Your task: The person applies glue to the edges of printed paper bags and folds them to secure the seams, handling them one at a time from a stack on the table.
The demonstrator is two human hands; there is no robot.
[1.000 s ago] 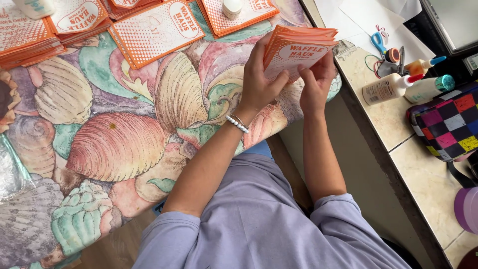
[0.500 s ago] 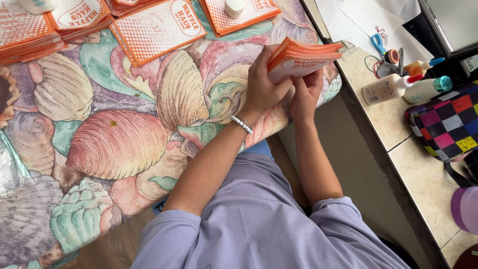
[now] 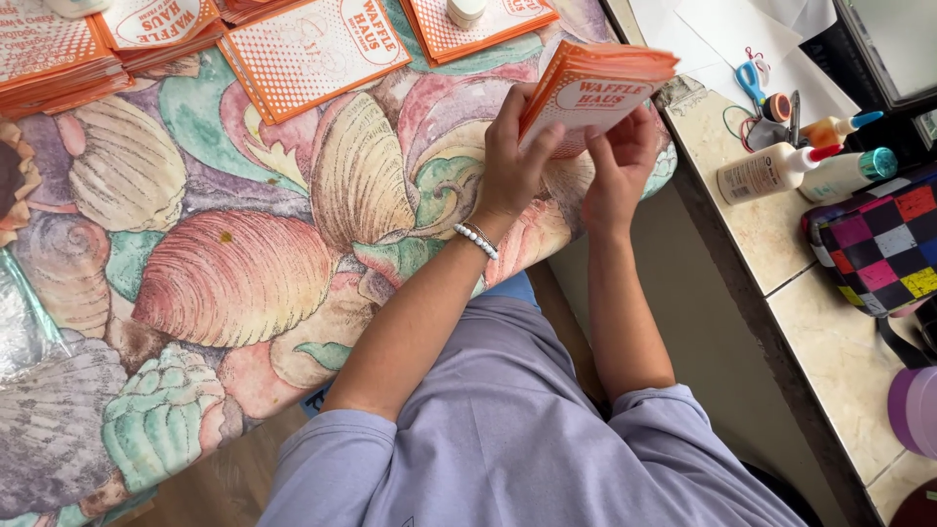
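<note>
I hold a thick stack of orange and white printed paper sheets [image 3: 597,86] up over the right end of a table covered by a seashell-patterned cloth [image 3: 234,273]. My left hand [image 3: 512,156] grips the stack's left edge from below, a beaded bracelet on its wrist. My right hand [image 3: 621,161] supports the stack from the underside on the right, fingers curled against it. The stack is tilted, its top face turned toward me.
More orange sheet piles lie at the table's far edge: one at the far left [image 3: 59,59], one in the middle [image 3: 312,49], one at the right [image 3: 478,24]. On the stone counter [image 3: 781,244] to the right stand glue bottles [image 3: 771,171], scissors [image 3: 752,78] and a checkered bag [image 3: 878,244].
The stack has been tipped from nearly upright to flatter, then angled back toward me. Both hands shifted slightly along its lower edge while keeping hold.
</note>
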